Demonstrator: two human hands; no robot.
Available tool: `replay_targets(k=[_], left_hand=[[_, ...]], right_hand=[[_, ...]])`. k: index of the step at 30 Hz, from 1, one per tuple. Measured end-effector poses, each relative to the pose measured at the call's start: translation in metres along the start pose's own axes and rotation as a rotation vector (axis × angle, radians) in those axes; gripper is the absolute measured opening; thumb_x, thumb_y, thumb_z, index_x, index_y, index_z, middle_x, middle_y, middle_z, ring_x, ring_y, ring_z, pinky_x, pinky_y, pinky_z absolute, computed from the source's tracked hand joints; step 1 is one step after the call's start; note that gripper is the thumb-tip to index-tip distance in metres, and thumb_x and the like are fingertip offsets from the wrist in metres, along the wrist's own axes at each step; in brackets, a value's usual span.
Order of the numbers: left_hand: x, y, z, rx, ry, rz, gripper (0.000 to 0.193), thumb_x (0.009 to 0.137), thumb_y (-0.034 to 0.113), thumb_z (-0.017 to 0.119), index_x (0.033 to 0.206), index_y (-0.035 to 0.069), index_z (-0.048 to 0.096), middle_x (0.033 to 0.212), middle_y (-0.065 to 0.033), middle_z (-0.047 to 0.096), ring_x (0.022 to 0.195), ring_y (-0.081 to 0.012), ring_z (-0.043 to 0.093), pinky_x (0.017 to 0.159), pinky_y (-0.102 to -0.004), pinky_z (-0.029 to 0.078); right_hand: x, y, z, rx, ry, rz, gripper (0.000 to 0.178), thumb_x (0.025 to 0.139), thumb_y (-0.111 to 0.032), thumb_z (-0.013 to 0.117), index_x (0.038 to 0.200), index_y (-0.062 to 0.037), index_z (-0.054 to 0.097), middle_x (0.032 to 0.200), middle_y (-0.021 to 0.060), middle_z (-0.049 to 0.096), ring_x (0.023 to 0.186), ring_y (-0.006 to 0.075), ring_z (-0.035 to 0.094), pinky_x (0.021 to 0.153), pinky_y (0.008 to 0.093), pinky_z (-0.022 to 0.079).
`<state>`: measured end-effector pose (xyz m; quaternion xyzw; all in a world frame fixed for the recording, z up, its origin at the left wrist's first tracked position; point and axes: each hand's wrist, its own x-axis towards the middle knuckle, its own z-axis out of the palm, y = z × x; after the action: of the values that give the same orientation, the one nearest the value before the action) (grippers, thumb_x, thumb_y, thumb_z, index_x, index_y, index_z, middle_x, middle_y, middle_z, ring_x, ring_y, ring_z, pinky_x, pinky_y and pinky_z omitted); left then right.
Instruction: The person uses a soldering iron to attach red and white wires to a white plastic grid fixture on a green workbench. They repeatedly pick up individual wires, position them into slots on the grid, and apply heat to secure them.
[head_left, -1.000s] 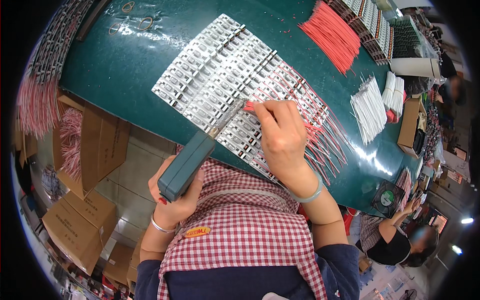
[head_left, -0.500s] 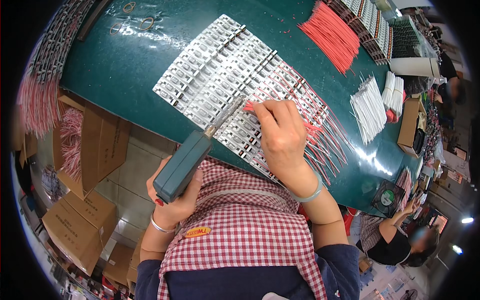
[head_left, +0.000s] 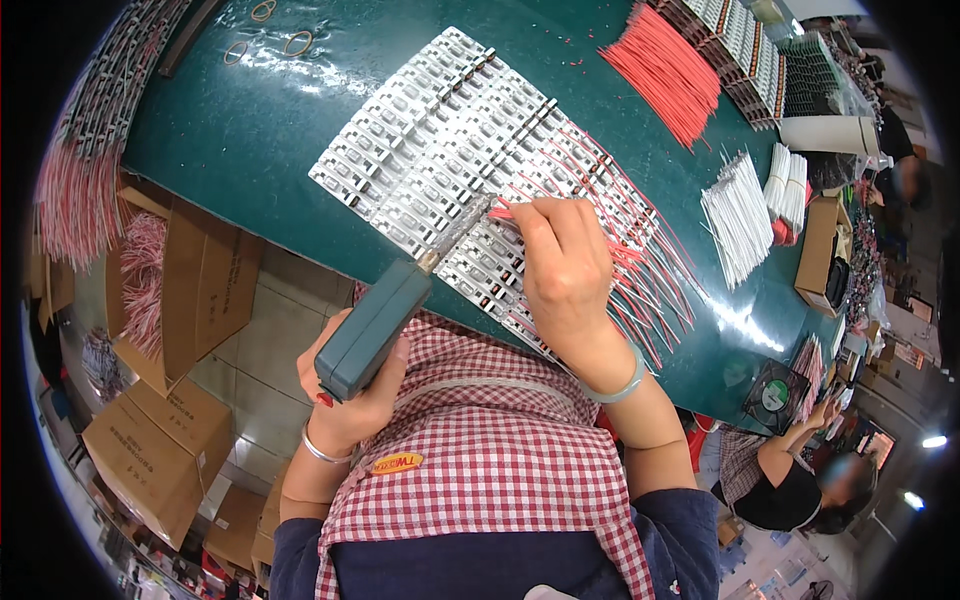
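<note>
My left hand (head_left: 352,385) is wrapped round the grip of a dark green soldering gun (head_left: 372,328). Its metal shaft reaches up and right across a white sheet of joined small parts (head_left: 420,150). The tip (head_left: 490,200) is close to the fingers of my right hand (head_left: 567,270). Those fingers pinch red wires (head_left: 502,211) over the sheet; their exact number is hidden by the hand. Many red and white wires (head_left: 650,290) trail from the sheet's right part, beyond my right hand.
On the green table (head_left: 250,130) lie a bundle of red wires (head_left: 665,75), white wires (head_left: 738,220) and rubber bands (head_left: 298,43). Stacked sheets (head_left: 735,50) stand at the far right. A small fan (head_left: 775,396) sits at the right edge. Cardboard boxes (head_left: 160,450) stand on the left; a co-worker (head_left: 790,470) is at right.
The soldering gun and my left hand have shifted slightly right and up. My right hand keeps nearly the same place, still pinching the red wires.
</note>
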<state>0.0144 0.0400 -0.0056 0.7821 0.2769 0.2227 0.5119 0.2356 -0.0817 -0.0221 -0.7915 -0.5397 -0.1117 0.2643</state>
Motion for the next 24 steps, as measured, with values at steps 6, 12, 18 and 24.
replay_targets(k=[6, 12, 18, 24], left_hand=[[0.002, 0.001, 0.000, 0.012, -0.016, 0.014, 0.026, 0.079, -0.005, 0.078, 0.104, -0.008, 0.072, 0.103, -0.0157, 0.073, 0.082, -0.0208, 0.072, 0.072, -0.0290, 0.056], [0.005, 0.005, 0.000, 0.004, -0.013, 0.007, 0.025, 0.079, -0.004, 0.078, 0.104, -0.007, 0.072, 0.100, -0.0152, 0.074, 0.080, -0.0207, 0.072, 0.071, -0.0289, 0.056], [-0.005, -0.002, -0.004, 0.040, 0.060, 0.012, 0.026, 0.078, -0.003, 0.079, 0.102, -0.005, 0.074, 0.095, -0.0164, 0.074, 0.079, -0.0250, 0.073, 0.071, -0.0309, 0.057], [-0.007, -0.002, -0.005, 0.039, 0.055, 0.015, 0.024, 0.078, -0.003, 0.078, 0.102, -0.006, 0.074, 0.096, -0.0174, 0.074, 0.080, -0.0258, 0.073, 0.071, -0.0314, 0.058]], right_hand=[[0.002, 0.000, 0.000, -0.003, 0.010, -0.007, 0.034, 0.071, 0.002, 0.064, 0.105, 0.0068, 0.064, 0.098, 0.0153, 0.061, 0.087, 0.0305, 0.058, 0.072, 0.0396, 0.051], [0.001, 0.002, 0.001, 0.008, 0.017, -0.009, 0.035, 0.071, 0.003, 0.064, 0.106, 0.0069, 0.063, 0.098, 0.0155, 0.061, 0.086, 0.0311, 0.058, 0.072, 0.0399, 0.051], [0.000, -0.001, -0.001, 0.005, 0.032, -0.004, 0.035, 0.072, 0.003, 0.064, 0.107, 0.0060, 0.064, 0.099, 0.0147, 0.062, 0.087, 0.0305, 0.059, 0.072, 0.0396, 0.050], [-0.004, -0.005, -0.001, 0.038, 0.087, -0.036, 0.034, 0.072, 0.002, 0.066, 0.106, 0.0055, 0.066, 0.096, 0.0137, 0.064, 0.084, 0.0291, 0.059, 0.070, 0.0382, 0.050]])
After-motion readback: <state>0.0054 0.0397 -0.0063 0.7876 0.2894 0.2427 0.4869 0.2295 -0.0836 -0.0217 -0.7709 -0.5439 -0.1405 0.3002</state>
